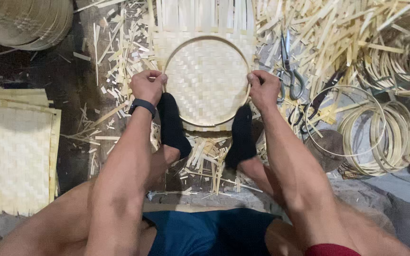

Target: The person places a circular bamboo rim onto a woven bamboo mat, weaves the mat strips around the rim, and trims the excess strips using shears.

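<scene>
A: We sit on the floor with the woven mat flat in front of us, the round hoop laid on top of it. Our left hand is clenched on the hoop's left rim, our right hand clenched on its right rim, at about the same height.

B: And both feet in black socks press on the near edge. Our guess is that even pressure matters here: both fists pushing down together, so the hoop sits level and centred on the weave.

A: Agreed. We'd keep the loose strips at the far edge spread flat, not bunched under the rim.

B: Scissors lie just right of the right hand, blades pointing away. Spare hoops are stacked farther right, a finished mat at our left, offcuts everywhere.

A: We'd mind the scissors when shifting grip; they're near the knuckles.
</scene>
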